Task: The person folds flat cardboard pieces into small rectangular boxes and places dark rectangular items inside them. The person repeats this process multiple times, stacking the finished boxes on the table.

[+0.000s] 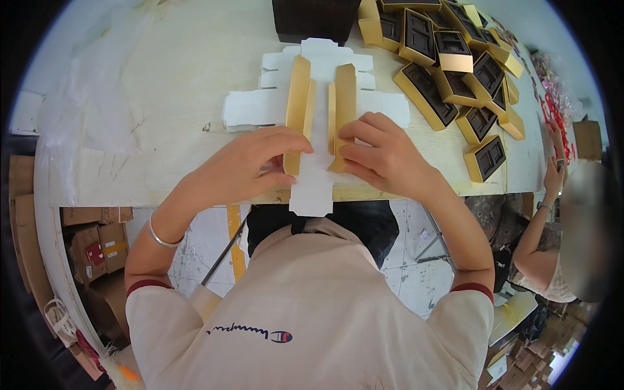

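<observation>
In front of me lies a flat white box blank (pixel 312 195), its near flap reaching over the table's edge. Its two long side panels, the left gold panel (pixel 299 97) and the right gold panel (pixel 346 97), are folded up. My left hand (pixel 253 159) is closed round the near end of the left panel, thumb and fingers on either side. At the near end of the right panel, my right hand (pixel 383 156) grips it with bent fingers. More white cut card (pixel 253 107) with side flaps spreads out flat beneath the folded panels.
Several gold boxes with dark inserts (pixel 422 97) are piled at the right. A dark brown block-shaped thing (pixel 315 19) stands at the far middle. Clear plastic sheeting (pixel 91 91) lies at the left. Another person's arm (pixel 543 227) shows at the far right; brown cartons (pixel 97 247) sit below the table.
</observation>
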Available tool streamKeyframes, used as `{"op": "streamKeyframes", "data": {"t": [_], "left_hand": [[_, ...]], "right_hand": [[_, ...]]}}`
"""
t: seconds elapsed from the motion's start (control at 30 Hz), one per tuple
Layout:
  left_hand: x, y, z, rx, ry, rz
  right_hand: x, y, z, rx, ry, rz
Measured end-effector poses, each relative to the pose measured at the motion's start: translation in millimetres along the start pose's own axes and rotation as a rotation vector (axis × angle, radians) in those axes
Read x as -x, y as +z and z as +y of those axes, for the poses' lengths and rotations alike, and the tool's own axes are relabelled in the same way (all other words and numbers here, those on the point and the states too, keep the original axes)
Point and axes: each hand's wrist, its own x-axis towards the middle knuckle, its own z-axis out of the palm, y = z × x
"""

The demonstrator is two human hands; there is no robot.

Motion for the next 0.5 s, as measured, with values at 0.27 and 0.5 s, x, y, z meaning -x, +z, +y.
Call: {"op": "streamKeyframes", "data": {"t": [0.27, 0.5], "left_hand": [[-25.1, 18.3, 4.5, -0.134, -0.053, 0.132], [-25.8, 22.1, 4.6, -0.158, 0.037, 0.221]], "right_hand": [[-23.9, 13.5, -18.0, -0.439, 0.42, -0.046], [-9.8, -22.0, -44.9, -0.249, 0.316, 0.02]]}}
